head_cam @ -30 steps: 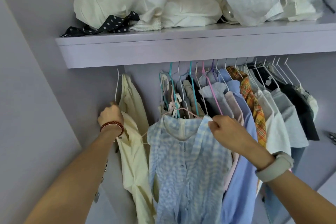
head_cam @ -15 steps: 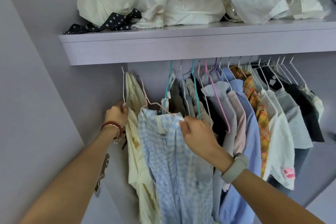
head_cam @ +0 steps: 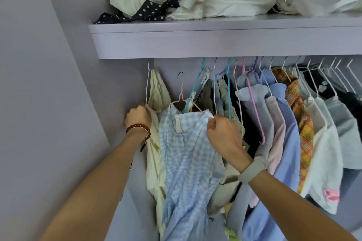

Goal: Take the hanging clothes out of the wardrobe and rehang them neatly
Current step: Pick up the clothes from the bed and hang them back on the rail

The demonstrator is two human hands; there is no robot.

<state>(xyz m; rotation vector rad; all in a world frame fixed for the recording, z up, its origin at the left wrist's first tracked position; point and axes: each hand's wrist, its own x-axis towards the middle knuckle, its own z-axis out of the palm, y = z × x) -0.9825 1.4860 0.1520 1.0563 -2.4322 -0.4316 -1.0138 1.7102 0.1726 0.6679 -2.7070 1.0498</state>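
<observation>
Hands: right [head_cam: 222,133] pinches checked shirt [head_cam: 188,162], left [head_cam: 138,116] grips cream garment [head_cam: 156,152]

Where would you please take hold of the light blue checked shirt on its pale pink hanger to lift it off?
Probably at the pale pink hanger neck just below its hook, coming from the front. It pokes up bare above the light blue checked shirt collar, whereas the soft cloth, pinched by the right hand, would slip.

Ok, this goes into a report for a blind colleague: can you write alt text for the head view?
A person's right hand pinches the shoulder of a blue checked shirt on a pink hanger, while the left hand grips a cream garment by the wardrobe's left wall. More hung shirts crowd the right, under a shelf piled with pale fabric.
</observation>
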